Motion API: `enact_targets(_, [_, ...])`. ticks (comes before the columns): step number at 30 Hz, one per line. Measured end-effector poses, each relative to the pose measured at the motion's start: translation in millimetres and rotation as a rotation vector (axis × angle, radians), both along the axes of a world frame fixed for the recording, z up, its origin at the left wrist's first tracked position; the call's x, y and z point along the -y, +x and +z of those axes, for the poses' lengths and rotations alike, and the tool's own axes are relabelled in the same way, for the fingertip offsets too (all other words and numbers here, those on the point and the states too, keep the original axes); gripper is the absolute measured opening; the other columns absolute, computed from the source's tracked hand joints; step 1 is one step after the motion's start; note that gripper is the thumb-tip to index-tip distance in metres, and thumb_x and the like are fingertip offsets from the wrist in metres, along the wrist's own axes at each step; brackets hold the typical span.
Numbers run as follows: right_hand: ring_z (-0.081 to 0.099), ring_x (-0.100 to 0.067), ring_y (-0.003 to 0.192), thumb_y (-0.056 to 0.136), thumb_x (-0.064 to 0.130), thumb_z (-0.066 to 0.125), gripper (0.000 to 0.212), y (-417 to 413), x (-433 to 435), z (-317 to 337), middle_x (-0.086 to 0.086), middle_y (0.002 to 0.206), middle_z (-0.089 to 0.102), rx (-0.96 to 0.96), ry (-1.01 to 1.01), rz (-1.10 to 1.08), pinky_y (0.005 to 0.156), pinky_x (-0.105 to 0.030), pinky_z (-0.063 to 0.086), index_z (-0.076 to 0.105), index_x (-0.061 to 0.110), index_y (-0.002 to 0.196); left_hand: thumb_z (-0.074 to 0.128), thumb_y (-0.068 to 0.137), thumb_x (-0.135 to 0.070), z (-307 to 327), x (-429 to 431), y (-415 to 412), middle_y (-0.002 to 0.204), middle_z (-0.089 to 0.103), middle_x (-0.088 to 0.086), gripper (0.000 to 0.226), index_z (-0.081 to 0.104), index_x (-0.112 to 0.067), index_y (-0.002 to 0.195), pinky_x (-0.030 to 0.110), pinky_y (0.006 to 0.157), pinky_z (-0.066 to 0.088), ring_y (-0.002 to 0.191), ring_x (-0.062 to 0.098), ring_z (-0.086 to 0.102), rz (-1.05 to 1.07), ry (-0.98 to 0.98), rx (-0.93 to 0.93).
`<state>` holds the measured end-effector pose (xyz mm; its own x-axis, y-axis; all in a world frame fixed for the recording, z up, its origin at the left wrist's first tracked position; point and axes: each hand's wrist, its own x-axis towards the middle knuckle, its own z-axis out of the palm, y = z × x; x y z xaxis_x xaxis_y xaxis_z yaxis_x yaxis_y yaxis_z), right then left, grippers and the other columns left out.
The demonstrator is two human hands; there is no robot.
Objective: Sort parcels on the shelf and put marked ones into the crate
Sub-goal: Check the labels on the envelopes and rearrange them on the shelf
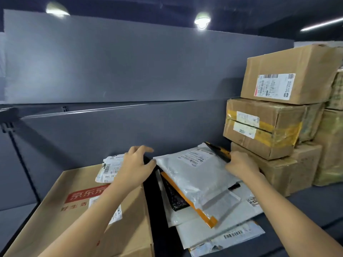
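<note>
On the shelf point(306, 210), atop a pile of flat parcels point(213, 230) between a printed carton point(74, 219) and stacked boxes point(263, 127): grey mailer point(194, 175), gripped at its far right edge by the right hand point(241, 165), fingers point(229, 162) curled; left hand point(136, 165) at its left corner, fingers spread wide, thumb touching.

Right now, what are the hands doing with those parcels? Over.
Left hand at left corner of grey mailer. Right hand grips its right edge. Mailer tops a parcel pile; stacked cartons close right. Crate not in view.
</note>
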<state>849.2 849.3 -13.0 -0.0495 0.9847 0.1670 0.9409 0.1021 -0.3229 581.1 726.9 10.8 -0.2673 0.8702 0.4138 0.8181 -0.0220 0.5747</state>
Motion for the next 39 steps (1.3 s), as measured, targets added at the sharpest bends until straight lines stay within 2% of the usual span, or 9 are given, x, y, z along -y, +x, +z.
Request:
enact_targets(4, [0.06,-0.034,0.103,0.092,0.009,0.046,0.02,9.0,9.9,4.6,-0.015,0.113,0.062,0.147,0.091,-0.082,0.074,-0.034,0.046,0.058,0.007,0.108,0.057,0.088,-0.018,-3.1,-4.8,9.0,0.124,0.05,0.004,0.03,0.058,-0.023,0.118,0.028,0.093,0.035,0.121,0.025,0.042,-0.039,-0.011,0.003])
enact_targets(7, [0.06,-0.04,0.1,0.095,0.011,0.045,0.022,17.8,21.9,18.1,-0.021,0.111,0.062,-0.016,0.286,-0.087,0.072,-0.037,0.045,0.056,0.006,0.114,0.056,0.089,-0.017,-4.0,-4.1,9.7,0.118,0.05,0.001,0.029,0.059,-0.021,0.117,0.026,0.091,0.034,0.118,0.023,0.045,-0.048,-0.014,0.032])
enact_targets(10, [0.059,-0.035,0.104,0.098,0.011,0.043,0.027,24.1,32.3,41.3,-0.016,0.112,0.064,-0.495,0.413,0.029,0.084,-0.039,0.048,0.058,0.007,0.119,0.056,0.09,-0.014,-3.3,-3.4,7.3,0.112,0.051,-0.001,0.027,0.061,-0.019,0.116,0.021,0.085,0.032,0.111,0.019,0.049,-0.048,0.004,0.071])
enact_targets(14, [0.066,-0.017,0.09,0.098,0.008,0.043,0.024,6.7,58.8,67.6,0.003,0.095,0.069,-1.531,0.1,0.232,0.081,-0.034,0.052,0.063,0.02,0.098,0.054,0.091,-0.014,-3.6,0.5,6.5,0.116,0.056,-0.003,0.025,0.061,-0.019,0.115,0.022,0.087,0.034,0.106,0.013,0.051,-0.07,0.0,0.165])
enact_targets(18, [0.071,-0.016,0.088,0.098,0.009,0.042,0.027,-22.4,70.3,54.8,0.0,0.097,0.075,-1.857,-0.17,0.367,0.077,-0.035,0.054,0.066,0.02,0.104,0.054,0.094,-0.022,-2.6,12.4,11.6,0.105,0.063,-0.012,0.018,0.064,-0.023,0.109,0.019,0.083,0.039,0.103,0.008,0.057,-0.115,-0.011,0.262])
enact_targets(24, [0.064,-0.024,0.111,0.097,0.011,0.041,0.032,-65.9,81.8,22.9,-0.006,0.119,0.069,-1.957,-0.374,0.534,0.092,-0.042,0.051,0.062,0.018,0.121,0.057,0.094,-0.025,-3.7,31.4,18.4,0.093,0.07,-0.017,0.013,0.069,-0.028,0.093,-0.003,0.071,0.04,0.082,-0.014,0.061,-0.245,-0.012,0.447])
enact_targets(28, [0.063,-0.028,0.112,0.097,0.009,0.04,0.03,-88.3,92.1,19.9,-0.011,0.118,0.068,-1.951,-0.409,0.547,0.097,-0.045,0.047,0.064,0.016,0.115,0.056,0.094,-0.011,-5.3,42.8,18.5,0.094,0.075,-0.007,0.018,0.073,-0.015,0.096,0.009,0.077,0.047,0.087,-0.001,0.067,-0.351,-0.002,0.56])
enact_targets(33, [0.069,-0.024,0.099,0.099,0.015,0.036,0.031,-102.0,102.8,22.5,-0.012,0.11,0.071,-1.923,-0.42,0.669,0.075,-0.035,0.059,0.063,0.01,0.114,0.051,0.095,-0.005,-9.0,48.8,9.9,0.1,0.075,-0.002,0.023,0.071,-0.01,0.104,0.015,0.079,0.052,0.091,0.007,0.07,-0.326,0.057,0.65])
enact_targets(39, [0.067,-0.018,0.096,0.101,0.023,0.032,0.034,-115.8,101.2,21.2,-0.004,0.104,0.072,-1.899,-0.256,0.677,0.082,-0.029,0.055,0.062,0.01,0.112,0.051,0.095,-0.007,-11.6,66.2,-18.7,0.105,0.074,0.007,0.023,0.071,-0.01,0.105,0.032,0.09,0.053,0.098,0.021,0.069,-0.278,0.051,0.773])
